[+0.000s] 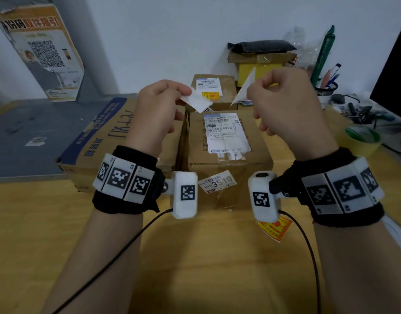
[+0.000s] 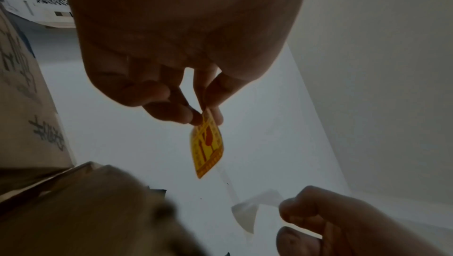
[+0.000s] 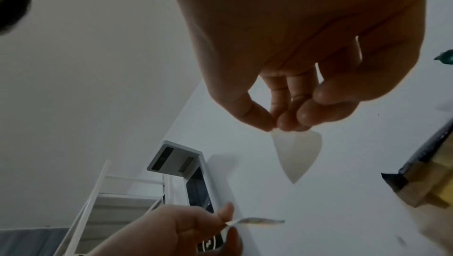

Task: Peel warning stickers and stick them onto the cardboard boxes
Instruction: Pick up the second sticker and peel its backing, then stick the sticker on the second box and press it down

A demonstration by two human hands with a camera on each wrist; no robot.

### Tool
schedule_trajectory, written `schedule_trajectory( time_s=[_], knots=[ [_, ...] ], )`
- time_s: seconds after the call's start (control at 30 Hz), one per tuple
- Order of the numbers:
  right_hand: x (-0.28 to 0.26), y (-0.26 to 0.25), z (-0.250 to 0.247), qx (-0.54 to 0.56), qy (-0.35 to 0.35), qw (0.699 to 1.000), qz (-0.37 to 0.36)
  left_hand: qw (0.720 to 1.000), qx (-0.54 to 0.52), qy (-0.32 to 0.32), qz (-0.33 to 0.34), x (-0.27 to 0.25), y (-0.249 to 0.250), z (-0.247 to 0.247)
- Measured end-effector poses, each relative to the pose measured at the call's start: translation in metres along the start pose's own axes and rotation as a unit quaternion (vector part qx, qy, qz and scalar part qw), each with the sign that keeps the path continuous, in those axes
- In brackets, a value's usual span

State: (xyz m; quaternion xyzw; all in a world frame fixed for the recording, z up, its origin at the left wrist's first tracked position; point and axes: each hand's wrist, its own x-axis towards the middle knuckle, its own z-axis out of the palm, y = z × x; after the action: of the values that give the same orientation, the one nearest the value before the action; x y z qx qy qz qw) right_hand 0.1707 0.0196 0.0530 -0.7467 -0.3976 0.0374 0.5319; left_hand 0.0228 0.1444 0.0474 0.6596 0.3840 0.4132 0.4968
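Both hands are raised above the cardboard boxes. My left hand (image 1: 158,105) pinches a yellow and red warning sticker (image 2: 207,143) by one corner; in the head view its white back (image 1: 198,101) faces me. My right hand (image 1: 283,98) pinches the blank white backing paper (image 3: 296,155), apart from the sticker. Below stand a middle box (image 1: 229,159) with a shipping label, a large box (image 1: 99,141) with blue print at left, and a far box (image 1: 214,91) bearing a yellow warning sticker (image 1: 210,95). Another warning sticker (image 1: 275,227) lies on the wooden table near my right wrist.
A leaning poster with a QR code (image 1: 43,53) stands at back left. Behind the boxes sits a stack with a black pouch (image 1: 260,47). A pen cup (image 1: 326,87), a green tape roll (image 1: 362,137) and a dark monitor (image 1: 394,75) crowd the right side.
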Motion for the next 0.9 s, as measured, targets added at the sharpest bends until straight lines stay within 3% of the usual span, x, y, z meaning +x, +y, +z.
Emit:
schedule_trajectory(
  time_s=[0.17, 0.37, 0.67, 0.9],
  knots=[
    [-0.001, 0.007, -0.021, -0.117, 0.013, 0.993, 0.027, 0.999, 0.024, -0.046, -0.007, -0.009, 0.005, 0.012],
    [-0.007, 0.007, -0.031, -0.198, -0.102, 0.974, 0.045, 0.998, 0.014, -0.067, -0.005, -0.018, 0.009, 0.021],
    [-0.005, 0.001, -0.011, -0.14, -0.15, 0.979, -0.01, 0.993, -0.041, -0.103, -0.045, -0.019, 0.008, 0.023],
    [-0.003, 0.002, -0.005, -0.123, -0.128, 0.984, -0.023, 0.993, -0.033, -0.105, -0.04, -0.021, 0.008, 0.026]
  ],
)
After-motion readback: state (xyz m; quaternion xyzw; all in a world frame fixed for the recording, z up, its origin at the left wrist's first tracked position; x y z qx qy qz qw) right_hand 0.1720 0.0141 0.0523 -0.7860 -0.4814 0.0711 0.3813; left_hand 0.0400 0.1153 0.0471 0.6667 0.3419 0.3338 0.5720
